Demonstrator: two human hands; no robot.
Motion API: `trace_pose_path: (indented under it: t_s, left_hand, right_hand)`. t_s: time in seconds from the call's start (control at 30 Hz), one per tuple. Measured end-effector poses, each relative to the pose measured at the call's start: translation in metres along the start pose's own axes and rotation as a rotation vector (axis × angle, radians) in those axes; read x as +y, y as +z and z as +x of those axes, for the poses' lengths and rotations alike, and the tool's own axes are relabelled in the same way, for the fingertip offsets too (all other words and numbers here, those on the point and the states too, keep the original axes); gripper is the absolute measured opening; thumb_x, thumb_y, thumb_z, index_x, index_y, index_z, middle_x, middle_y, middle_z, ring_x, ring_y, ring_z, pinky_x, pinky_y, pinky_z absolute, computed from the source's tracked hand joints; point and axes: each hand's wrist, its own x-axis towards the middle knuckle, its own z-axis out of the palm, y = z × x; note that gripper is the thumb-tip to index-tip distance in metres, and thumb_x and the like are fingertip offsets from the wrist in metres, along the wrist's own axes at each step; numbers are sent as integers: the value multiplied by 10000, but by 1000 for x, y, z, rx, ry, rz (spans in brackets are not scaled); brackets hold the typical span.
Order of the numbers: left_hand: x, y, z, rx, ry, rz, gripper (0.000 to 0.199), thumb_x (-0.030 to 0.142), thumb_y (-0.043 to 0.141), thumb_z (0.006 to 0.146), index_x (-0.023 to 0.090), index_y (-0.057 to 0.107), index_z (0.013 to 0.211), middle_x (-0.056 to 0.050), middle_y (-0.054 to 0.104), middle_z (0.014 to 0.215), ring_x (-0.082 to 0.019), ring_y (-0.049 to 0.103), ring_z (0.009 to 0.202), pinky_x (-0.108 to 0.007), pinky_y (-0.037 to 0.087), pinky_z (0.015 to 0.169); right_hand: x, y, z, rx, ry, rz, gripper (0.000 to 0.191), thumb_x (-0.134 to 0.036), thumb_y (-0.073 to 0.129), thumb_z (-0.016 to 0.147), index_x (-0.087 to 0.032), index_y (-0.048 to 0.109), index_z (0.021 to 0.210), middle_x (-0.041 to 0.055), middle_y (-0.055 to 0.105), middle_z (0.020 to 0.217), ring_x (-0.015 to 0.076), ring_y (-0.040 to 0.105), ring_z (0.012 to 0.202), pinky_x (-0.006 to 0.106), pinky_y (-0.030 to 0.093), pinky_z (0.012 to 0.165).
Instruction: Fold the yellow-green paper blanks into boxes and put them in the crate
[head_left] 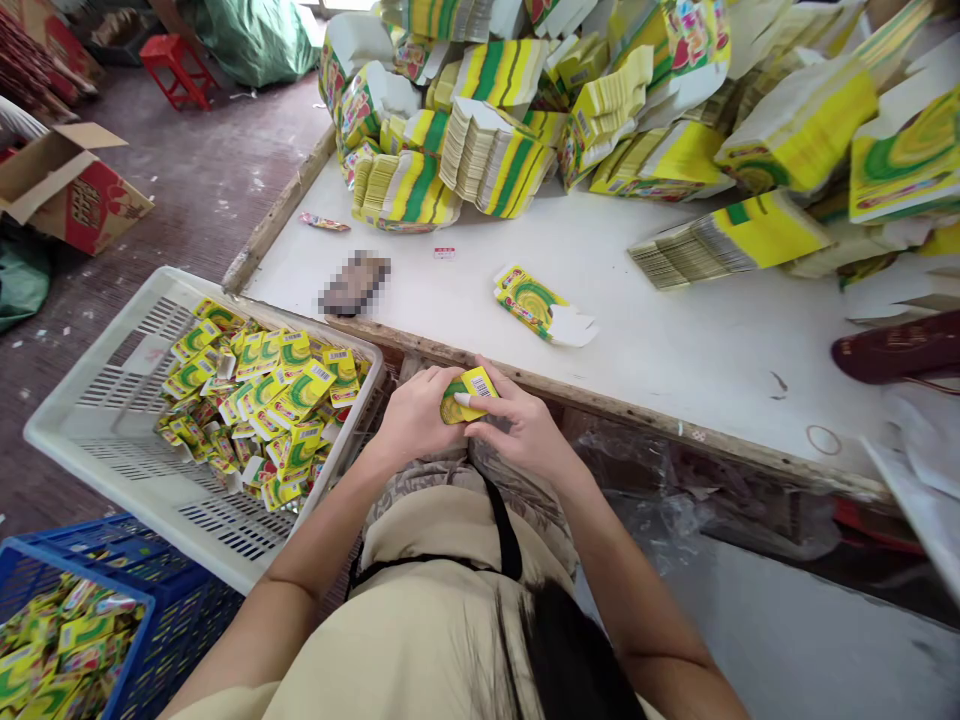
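Observation:
Between my two hands, just off the table's front edge, is a small yellow and green carton with a barcode on its upper face. My left hand wraps round its left side. From the right, my right hand grips it with the fingers at its right end and across its face. Beyond my hands, a yellow carton lies on the white table with a white flap sticking out. A white crate to my left holds many small cartons like the held one.
Stacks of flat cartons pile up along the table's back. A blurred item and a small wrapper lie at left; a dark brown case at right. A blue crate, an open cardboard box and a red stool stand left.

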Motion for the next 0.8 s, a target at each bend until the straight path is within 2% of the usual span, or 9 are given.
trace_pose_path:
  t_s: [0.07, 0.17, 0.27, 0.37, 0.43, 0.53, 0.63, 0.7, 0.8]
  left_hand:
    - [0, 0, -1, -21, -6, -10, 536, 299, 745, 712, 186, 570, 1205, -102, 694, 1115, -278, 670, 1027, -395, 536, 883]
    - [1, 1, 0, -24, -28, 7, 536, 273, 727, 712, 175, 567, 1215, -105, 692, 1118, -285, 667, 1037, -407, 532, 899]
    - [1, 0, 1, -5, -38, -17, 560, 265, 727, 711, 177, 549, 1235, -113, 679, 1175, -288, 655, 1084, -410, 524, 931]
    - [-14, -19, -4, 50, -71, -37, 585, 294, 718, 757, 186, 507, 1292, -113, 651, 1251, -267, 632, 1138, -396, 508, 975]
    - [-36, -44, -16, 81, -163, 84, 596, 317, 714, 776, 183, 497, 1314, -126, 640, 1270, -286, 615, 1158, -434, 484, 1010]
    - [-78, -91, -44, -67, -328, 368, 619, 428, 788, 708, 171, 578, 1230, -149, 676, 1178, -379, 606, 1146, -531, 458, 1011]
    - [-112, -126, -70, -83, -482, 564, 682, 601, 755, 705, 171, 609, 1213, -164, 675, 1162, -442, 562, 1191, -587, 433, 1007]
    - [-120, -132, -78, -30, -508, 585, 715, 645, 688, 755, 161, 583, 1270, -176, 658, 1218, -436, 549, 1215, -580, 423, 1024]
    - [-113, -116, -72, -4, -419, 441, 664, 613, 633, 823, 152, 569, 1296, -174, 651, 1276, -375, 568, 1228, -521, 422, 1062]
  right_hand:
    - [0, 2, 0, -10, 21, 53, 228, -274, 708, 845, -268, 781, 1061, 96, 561, 1472, 286, 536, 1356, 453, 446, 1114]
    - [-1, 11, 0, 93, 65, 86, 294, -253, 685, 853, -252, 737, 1142, 112, 584, 1445, 272, 541, 1348, 462, 410, 1140]
    - [-1, 20, 1, 136, 102, 125, 562, -291, 691, 851, -228, 551, 1392, 153, 545, 1472, 276, 534, 1347, 483, 413, 1133]
    - [11, 11, 9, 169, 134, 182, 763, -401, 723, 828, -229, 388, 1492, 180, 550, 1453, 280, 637, 1199, 489, 505, 1026]
    - [27, -10, 21, 306, 162, 59, 661, -428, 713, 828, -211, 481, 1408, 172, 617, 1352, 275, 673, 1090, 486, 529, 973]
    - [56, -46, 43, 480, 217, -336, 324, -341, 656, 848, -151, 663, 1110, 167, 668, 1139, 290, 644, 1032, 489, 508, 966]
    - [81, -68, 61, 422, 331, -605, 280, -247, 665, 805, -116, 670, 1052, 206, 626, 1140, 340, 570, 1086, 525, 450, 990]
    - [90, -72, 69, 384, 389, -699, 286, -218, 678, 781, -91, 666, 1037, 228, 599, 1136, 360, 532, 1090, 533, 425, 982]
    - [92, -70, 75, 359, 444, -759, 307, -197, 703, 754, -75, 656, 1032, 230, 585, 1119, 358, 518, 1062, 521, 421, 957]
